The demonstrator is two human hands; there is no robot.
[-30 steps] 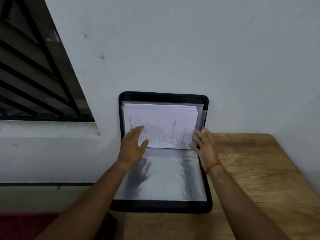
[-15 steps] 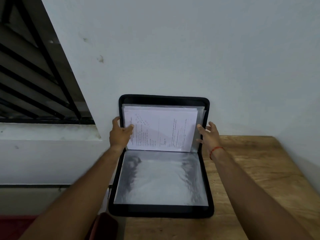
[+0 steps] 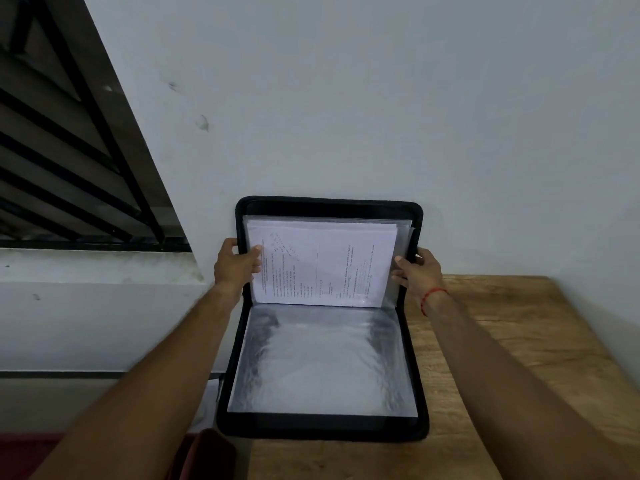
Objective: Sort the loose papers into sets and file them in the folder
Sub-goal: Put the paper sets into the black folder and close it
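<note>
A black zip folder [image 3: 412, 341] lies open on the wooden table, its back half propped upright against the wall. Printed white papers [image 3: 322, 265] stand inside clear sleeves in that upright half. The lower half shows an empty shiny plastic sleeve [image 3: 322, 362]. My left hand [image 3: 235, 265] grips the upright half's left edge, thumb on the papers. My right hand [image 3: 417, 271], with a red thread at the wrist, holds the right edge, thumb on the sleeve.
The wooden table [image 3: 502, 341] extends to the right and front. A pale wall [image 3: 381, 116] rises right behind the folder. A window with dark bars [image 3: 69, 150] and a ledge sits at the left. Something dark red [image 3: 207, 452] lies below the table's left edge.
Both hands moved from the folder's middle out to the side edges of the upright half and closed on them. The papers stand slightly straighter.
</note>
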